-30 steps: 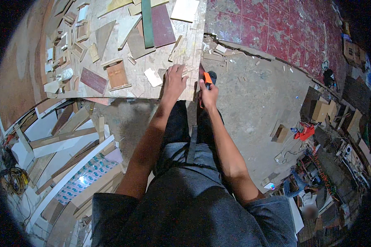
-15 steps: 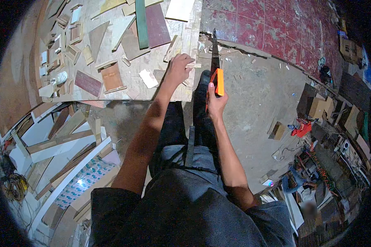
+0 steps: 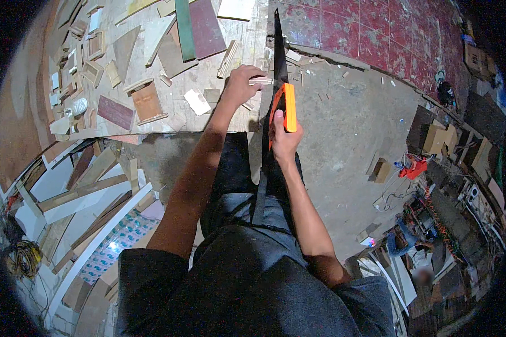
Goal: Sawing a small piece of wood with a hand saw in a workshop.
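Well, tapered saw [image 3: 280, 67], wooden strip [image 3: 260, 81]

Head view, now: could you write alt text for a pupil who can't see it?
A person's right hand grips an orange-handled handsaw at the edge of a wooden worktable; the left hand holds a small wood strip, with offcuts scattered nearby.

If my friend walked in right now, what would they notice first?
Probably the bright orange-handled saw, in the right hand beside the table's right edge. Next, perhaps the left hand over the table, at a small pale wood strip. Then maybe the worn red floor, at the upper right.
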`<state>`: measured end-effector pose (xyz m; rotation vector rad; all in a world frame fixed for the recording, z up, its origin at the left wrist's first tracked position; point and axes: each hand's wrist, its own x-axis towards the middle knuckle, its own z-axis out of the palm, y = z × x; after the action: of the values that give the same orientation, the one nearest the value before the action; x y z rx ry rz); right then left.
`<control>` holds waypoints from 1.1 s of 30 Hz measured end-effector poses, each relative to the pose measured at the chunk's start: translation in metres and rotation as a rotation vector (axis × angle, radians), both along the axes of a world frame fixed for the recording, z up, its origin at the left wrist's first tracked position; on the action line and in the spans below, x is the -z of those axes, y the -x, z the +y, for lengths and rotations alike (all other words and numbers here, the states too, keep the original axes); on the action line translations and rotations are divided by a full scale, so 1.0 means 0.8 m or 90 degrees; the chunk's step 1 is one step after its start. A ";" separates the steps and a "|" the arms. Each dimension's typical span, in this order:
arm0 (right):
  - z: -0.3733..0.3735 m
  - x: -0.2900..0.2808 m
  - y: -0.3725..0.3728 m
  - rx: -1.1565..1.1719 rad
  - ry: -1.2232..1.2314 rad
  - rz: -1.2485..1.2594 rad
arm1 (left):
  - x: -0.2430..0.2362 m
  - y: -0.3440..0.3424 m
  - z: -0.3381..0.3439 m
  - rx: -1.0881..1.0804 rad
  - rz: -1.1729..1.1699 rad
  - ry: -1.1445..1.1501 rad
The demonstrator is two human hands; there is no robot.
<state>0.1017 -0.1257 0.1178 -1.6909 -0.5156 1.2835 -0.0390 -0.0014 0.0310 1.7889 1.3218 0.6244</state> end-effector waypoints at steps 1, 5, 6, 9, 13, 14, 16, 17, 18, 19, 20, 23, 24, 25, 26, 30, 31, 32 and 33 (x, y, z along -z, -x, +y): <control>0.002 -0.003 0.003 0.001 0.006 0.033 | 0.001 0.001 -0.001 0.000 0.002 -0.001; -0.002 -0.005 0.007 -0.046 -0.001 0.000 | 0.003 0.001 0.000 0.002 0.005 0.011; -0.004 0.000 0.005 -0.066 0.004 -0.039 | 0.002 0.000 0.000 0.008 0.007 0.013; -0.003 0.008 0.004 -0.088 -0.003 -0.060 | -0.001 0.002 0.000 0.008 0.007 0.017; 0.002 0.008 0.008 -0.139 0.010 -0.037 | 0.003 0.012 0.003 0.020 -0.001 0.022; 0.004 0.007 0.009 -0.127 0.026 -0.021 | 0.002 0.011 0.003 0.019 -0.007 0.041; 0.006 0.007 0.010 -0.115 0.041 -0.006 | 0.000 0.010 0.004 0.019 -0.014 0.059; 0.006 0.007 0.011 -0.121 0.038 -0.006 | -0.003 0.010 0.005 0.016 -0.025 0.073; 0.005 0.007 0.012 -0.127 0.034 -0.006 | -0.005 0.009 0.006 0.013 -0.035 0.087; 0.006 0.003 0.014 -0.129 0.033 -0.004 | -0.002 0.014 0.007 0.011 -0.033 0.085; 0.007 -0.001 0.017 -0.134 0.029 -0.007 | 0.001 0.018 0.008 0.021 -0.023 0.076; 0.007 -0.005 0.021 -0.151 0.004 -0.037 | 0.012 0.007 0.010 -0.040 0.015 0.044; 0.007 -0.005 0.022 -0.162 -0.017 -0.063 | 0.015 -0.003 0.011 -0.111 0.042 0.022; 0.006 -0.006 0.022 -0.162 -0.018 -0.066 | 0.011 -0.015 0.012 -0.110 0.039 0.021; 0.006 -0.007 0.022 -0.155 -0.002 -0.061 | 0.003 -0.027 0.014 -0.130 0.129 0.018; 0.005 -0.010 0.029 -0.150 0.038 -0.018 | 0.009 -0.038 0.025 -0.174 0.236 -0.043; 0.004 -0.009 0.029 -0.149 0.051 -0.015 | 0.010 -0.043 0.026 -0.173 0.258 -0.034; 0.003 -0.006 0.029 -0.145 0.053 -0.016 | 0.011 -0.046 0.026 -0.180 0.268 -0.026; 0.002 -0.004 0.029 -0.144 0.039 -0.013 | 0.012 -0.048 0.029 -0.176 0.267 -0.025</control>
<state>0.0785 -0.1244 0.1208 -1.7349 -0.7024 1.4572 -0.0003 0.0214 0.0215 1.8490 1.8731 0.4331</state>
